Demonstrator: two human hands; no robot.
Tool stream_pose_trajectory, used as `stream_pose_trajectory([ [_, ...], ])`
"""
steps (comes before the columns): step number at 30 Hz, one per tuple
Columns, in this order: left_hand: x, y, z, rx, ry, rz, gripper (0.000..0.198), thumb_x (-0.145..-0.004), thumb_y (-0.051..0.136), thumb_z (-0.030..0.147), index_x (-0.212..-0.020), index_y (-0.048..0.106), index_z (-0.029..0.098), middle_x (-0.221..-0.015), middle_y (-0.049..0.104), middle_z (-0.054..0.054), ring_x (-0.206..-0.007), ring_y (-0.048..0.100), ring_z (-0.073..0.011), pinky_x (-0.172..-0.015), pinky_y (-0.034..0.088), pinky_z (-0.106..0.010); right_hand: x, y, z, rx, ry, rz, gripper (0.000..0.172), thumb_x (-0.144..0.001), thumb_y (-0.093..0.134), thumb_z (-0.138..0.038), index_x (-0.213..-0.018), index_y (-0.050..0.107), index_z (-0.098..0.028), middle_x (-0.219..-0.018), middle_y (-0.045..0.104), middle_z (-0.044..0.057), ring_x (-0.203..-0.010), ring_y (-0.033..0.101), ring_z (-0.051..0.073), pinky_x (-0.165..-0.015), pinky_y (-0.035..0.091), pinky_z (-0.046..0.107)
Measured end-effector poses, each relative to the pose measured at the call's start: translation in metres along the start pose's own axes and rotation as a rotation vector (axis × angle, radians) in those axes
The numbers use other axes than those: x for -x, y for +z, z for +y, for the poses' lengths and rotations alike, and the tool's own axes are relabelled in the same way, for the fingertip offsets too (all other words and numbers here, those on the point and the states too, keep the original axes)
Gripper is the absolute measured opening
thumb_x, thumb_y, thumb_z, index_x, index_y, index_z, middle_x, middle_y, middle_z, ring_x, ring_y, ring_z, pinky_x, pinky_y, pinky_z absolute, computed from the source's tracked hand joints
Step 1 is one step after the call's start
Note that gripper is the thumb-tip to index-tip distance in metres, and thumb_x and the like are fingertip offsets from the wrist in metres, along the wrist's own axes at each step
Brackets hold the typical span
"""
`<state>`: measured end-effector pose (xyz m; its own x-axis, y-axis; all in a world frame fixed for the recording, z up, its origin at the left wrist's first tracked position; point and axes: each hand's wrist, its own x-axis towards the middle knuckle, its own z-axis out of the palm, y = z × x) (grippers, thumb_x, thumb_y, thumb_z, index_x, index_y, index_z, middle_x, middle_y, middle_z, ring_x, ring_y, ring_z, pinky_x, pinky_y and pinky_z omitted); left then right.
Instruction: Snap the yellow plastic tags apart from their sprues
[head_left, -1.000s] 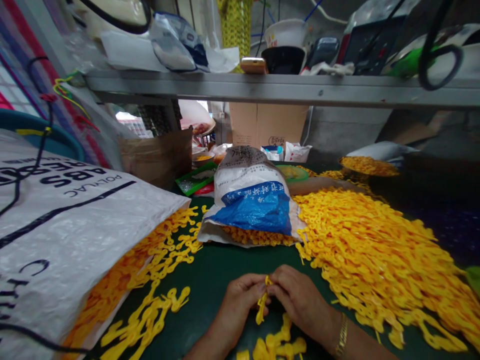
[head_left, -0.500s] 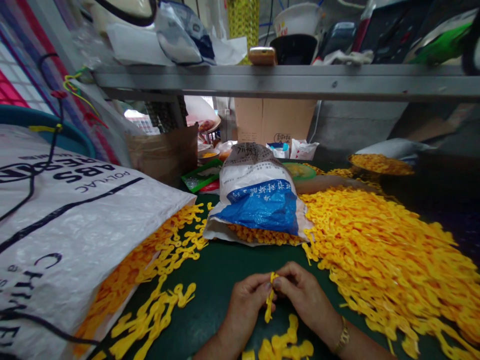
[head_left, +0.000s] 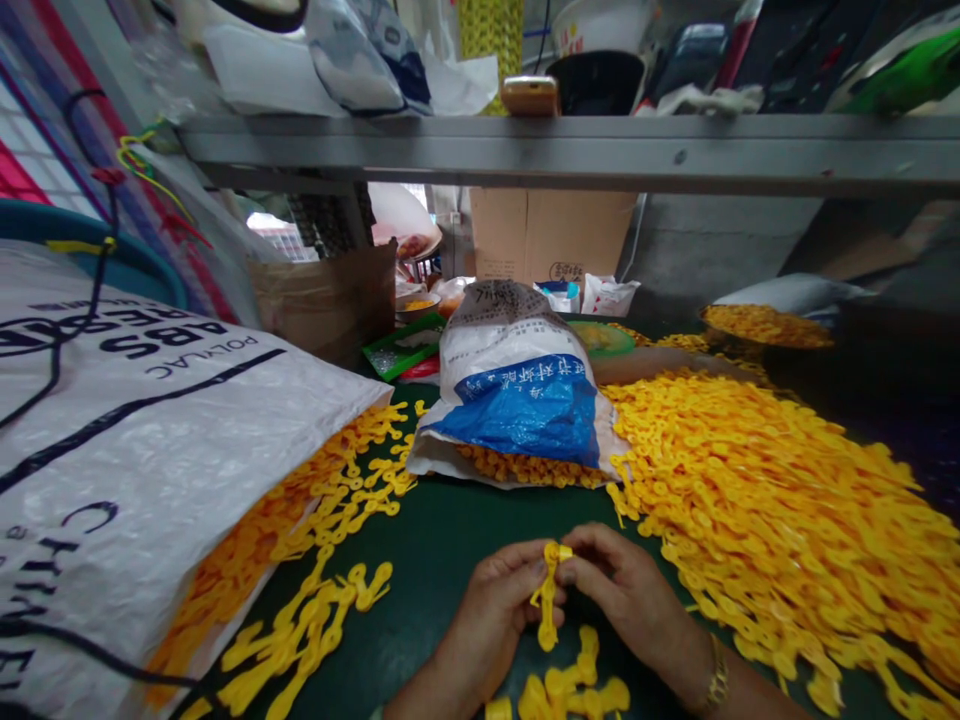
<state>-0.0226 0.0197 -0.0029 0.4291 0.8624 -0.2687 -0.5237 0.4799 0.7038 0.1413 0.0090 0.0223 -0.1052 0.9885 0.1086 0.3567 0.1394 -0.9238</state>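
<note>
Between my two hands, above the green tabletop (head_left: 435, 540), is a small yellow plastic piece (head_left: 550, 600) with round ends and a narrow stem, hanging downward. My left hand (head_left: 499, 605) pinches it from the left between thumb and fingers. From the right, my right hand (head_left: 626, 585) has thumb and forefinger closed on its upper end; a gold bracelet circles that wrist. Just below my hands lie several similar yellow pieces (head_left: 574, 690). The lower fingers of both hands are partly hidden.
A large heap of yellow pieces (head_left: 780, 500) covers the right side. White sacks with yellow pieces spilling out lie at left (head_left: 187, 440) and centre back (head_left: 525, 400). More loose pieces (head_left: 322, 600) lie left of my hands. A metal shelf edge (head_left: 525, 150) crosses above.
The yellow piece has turned so more of its flat side and its round upper end show. My right hand has shifted slightly to the right.
</note>
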Motion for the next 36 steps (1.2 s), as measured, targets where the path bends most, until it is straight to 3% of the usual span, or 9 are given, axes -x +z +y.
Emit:
stream_pose_trajectory([
  [10, 0.001, -0.002, 0.003, -0.005, 0.012, 0.017, 0.029, -0.078, 0.068, 0.024, -0.102, 0.07, 0.009, -0.086, 0.072, -0.013, -0.069, 0.063, -0.0154, -0.062, 0.051, -0.026, 0.004, 0.003, 0.005, -0.122, -0.007, 0.059, 0.015, -0.087, 0.057, -0.028, -0.1, 0.066, -0.024, -0.093, 0.065, 0.002, -0.086, 0.064, 0.018, -0.078, 0.05, 0.027],
  [16, 0.002, 0.0, 0.006, -0.019, 0.029, 0.012, 0.028, -0.075, 0.07, 0.025, -0.099, 0.071, 0.009, -0.081, 0.072, -0.012, -0.068, 0.064, -0.017, -0.059, 0.049, -0.026, 0.007, 0.015, 0.012, -0.479, 0.164, 0.049, 0.021, -0.085, 0.063, -0.035, -0.101, 0.064, -0.021, -0.085, 0.072, 0.004, -0.075, 0.069, 0.019, -0.072, 0.055, 0.031],
  [20, 0.002, 0.001, 0.007, -0.006, 0.037, -0.005, 0.029, -0.073, 0.071, 0.024, -0.097, 0.071, 0.008, -0.078, 0.072, -0.011, -0.063, 0.063, -0.0164, -0.056, 0.048, -0.025, 0.008, 0.022, 0.02, -0.711, 0.198, 0.03, 0.023, -0.083, 0.067, -0.036, -0.098, 0.064, -0.017, -0.073, 0.072, 0.003, -0.064, 0.068, 0.017, -0.066, 0.054, 0.031],
  [26, 0.003, 0.002, 0.01, -0.002, 0.053, -0.03, 0.025, -0.075, 0.069, 0.024, -0.096, 0.071, 0.009, -0.08, 0.072, -0.01, -0.064, 0.064, -0.0159, -0.057, 0.048, -0.025, 0.008, 0.026, 0.022, -0.93, 0.234, 0.031, 0.02, -0.082, 0.07, -0.03, -0.097, 0.065, -0.017, -0.078, 0.073, 0.004, -0.064, 0.067, 0.014, -0.061, 0.052, 0.026],
  [36, 0.004, 0.004, 0.009, -0.04, 0.054, -0.007, 0.028, -0.07, 0.074, 0.026, -0.093, 0.071, 0.011, -0.08, 0.073, -0.01, -0.062, 0.064, -0.0152, -0.059, 0.048, -0.025, 0.01, 0.028, 0.021, -0.955, 0.25, 0.048, 0.021, -0.082, 0.07, -0.031, -0.095, 0.066, -0.016, -0.075, 0.071, 0.004, -0.061, 0.066, 0.014, -0.058, 0.051, 0.025],
])
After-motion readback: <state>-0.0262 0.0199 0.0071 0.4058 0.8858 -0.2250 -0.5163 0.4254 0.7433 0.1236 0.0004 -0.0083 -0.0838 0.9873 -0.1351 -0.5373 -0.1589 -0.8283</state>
